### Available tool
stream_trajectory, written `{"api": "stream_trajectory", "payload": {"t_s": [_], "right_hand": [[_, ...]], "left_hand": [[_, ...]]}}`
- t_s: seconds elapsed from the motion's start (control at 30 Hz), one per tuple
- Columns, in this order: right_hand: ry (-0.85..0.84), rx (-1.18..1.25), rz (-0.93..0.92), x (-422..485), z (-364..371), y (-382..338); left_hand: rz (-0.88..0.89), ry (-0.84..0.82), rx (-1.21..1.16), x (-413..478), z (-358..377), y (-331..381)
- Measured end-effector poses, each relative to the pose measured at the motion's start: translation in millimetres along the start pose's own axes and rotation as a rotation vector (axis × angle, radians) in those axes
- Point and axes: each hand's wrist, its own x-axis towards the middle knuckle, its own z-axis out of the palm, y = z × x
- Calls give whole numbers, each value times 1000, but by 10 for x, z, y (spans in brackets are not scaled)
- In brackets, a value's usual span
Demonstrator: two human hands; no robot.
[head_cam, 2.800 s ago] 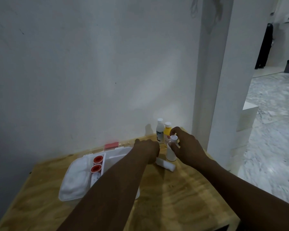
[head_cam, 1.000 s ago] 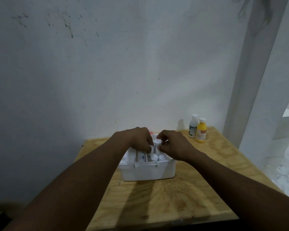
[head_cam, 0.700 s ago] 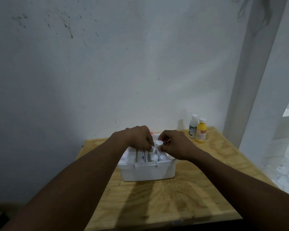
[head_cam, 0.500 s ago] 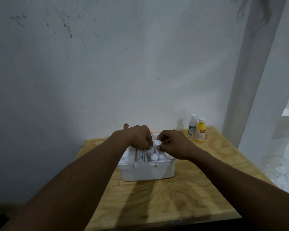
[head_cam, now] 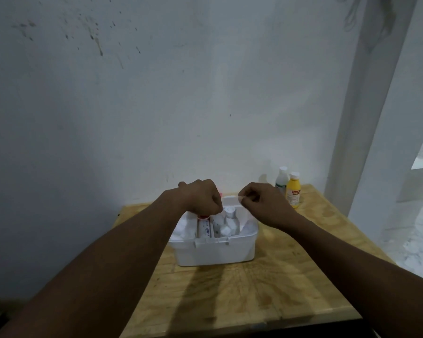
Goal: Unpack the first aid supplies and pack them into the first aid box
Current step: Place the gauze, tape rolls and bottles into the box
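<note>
— Now, hovering where?
— Left hand (head_cam: 202, 200) curled over first aid box (head_cam: 215, 251), mid-bench (head_cam: 266, 289); gripping anything, cannot tell. Right hand (head_cam: 264, 203) pinching something tiny, unclear what.
— Bottles?
— Yellow bottle (head_cam: 293, 191) standing at far right corner.

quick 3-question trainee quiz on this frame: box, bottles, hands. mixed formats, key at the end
1. True or false: the yellow bottle is packed inside the first aid box.
2. Which hand reaches down into the box? A) left hand B) right hand
3. Fill in: beside the yellow bottle stands a ____ bottle with a white cap.

Key:
1. False; it stands on the wooden table, at the back right.
2. A; the right hand is raised above the box's right side.
3. White.
</note>
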Motion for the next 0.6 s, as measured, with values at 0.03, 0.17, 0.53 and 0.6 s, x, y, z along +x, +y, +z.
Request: {"api": "stream_trajectory", "payload": {"t_s": [0.03, 0.17, 0.53, 0.6], "right_hand": [[42, 14, 13, 14, -39, 20], [167, 58, 122, 73, -236, 134], [260, -131, 321, 397, -736, 901], [191, -197, 323, 459, -792, 1053]], "left_hand": [[-2, 5, -7, 16, -8, -3], [12, 53, -47, 135, -68, 29], [112, 87, 7, 1006, -19, 705], [148, 76, 42, 1210, 53, 848]]}}
